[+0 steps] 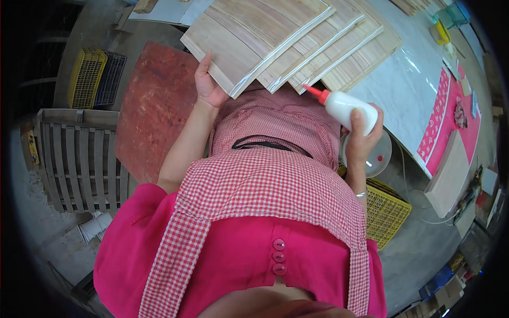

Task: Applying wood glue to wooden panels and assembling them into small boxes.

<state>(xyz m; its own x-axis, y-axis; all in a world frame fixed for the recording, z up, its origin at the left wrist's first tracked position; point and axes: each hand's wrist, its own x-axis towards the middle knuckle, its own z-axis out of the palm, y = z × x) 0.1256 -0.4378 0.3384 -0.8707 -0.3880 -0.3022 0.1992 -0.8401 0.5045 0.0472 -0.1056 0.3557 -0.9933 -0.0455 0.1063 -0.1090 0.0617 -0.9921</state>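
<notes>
Right hand [365, 135] extended forward, gripping white bottle [340, 109].

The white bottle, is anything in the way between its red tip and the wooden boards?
No, nothing visible. The right hand holds the white bottle with its red tip right by a corner of the wooden boards; I can't tell if they touch.
</notes>
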